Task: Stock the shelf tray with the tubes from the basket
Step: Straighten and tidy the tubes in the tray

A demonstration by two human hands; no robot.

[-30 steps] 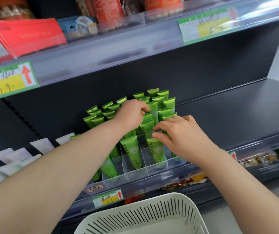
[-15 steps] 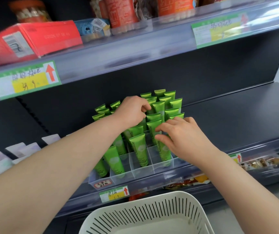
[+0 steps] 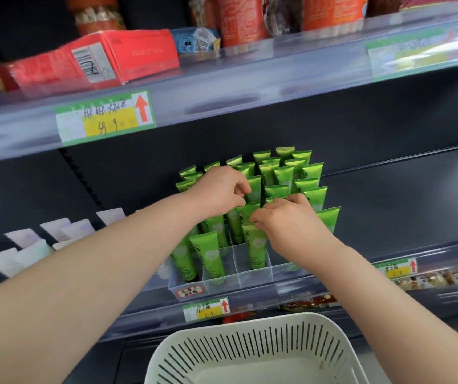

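Green and glossy, the tubes (image 3: 283, 173) fill a clear plastic tray (image 3: 255, 275) on the dark shelf (image 3: 388, 195) in front of me. They stand in rows inside its divided compartments. Each one stands cap down with its flat crimped end up, so the long axis runs close to upright. Dark lettering runs lengthwise along each tube. On the front tube (image 3: 256, 250) I can make out letters ending in "mile", but the rest is too blurred to read.

My left hand (image 3: 219, 189) reaches into the middle rows with its fingers curled. Thumb and forefinger pinch the crimped top of a mid-row tube (image 3: 254, 189). My right hand (image 3: 288, 225) sits just beside it, nearer the front, with its fingertips closed narrowly on the top edge of the front tube. That tube stands in a front compartment.

A small red-bordered sticker (image 3: 190, 291) on the tray's front wall carries handwriting I cannot read. Below it, a green and yellow shelf-edge label (image 3: 205, 309) shows a red up-arrow. A larger price label (image 3: 106, 117) on the shelf above has handwritten characters and digits that look like 49 9. Above that label lies a red box (image 3: 128, 56) with a barcode sticker. Pale tubes (image 3: 36, 242) stand to the left of the tray. The white slotted basket (image 3: 250, 347) sits low in my view, below the shelf.
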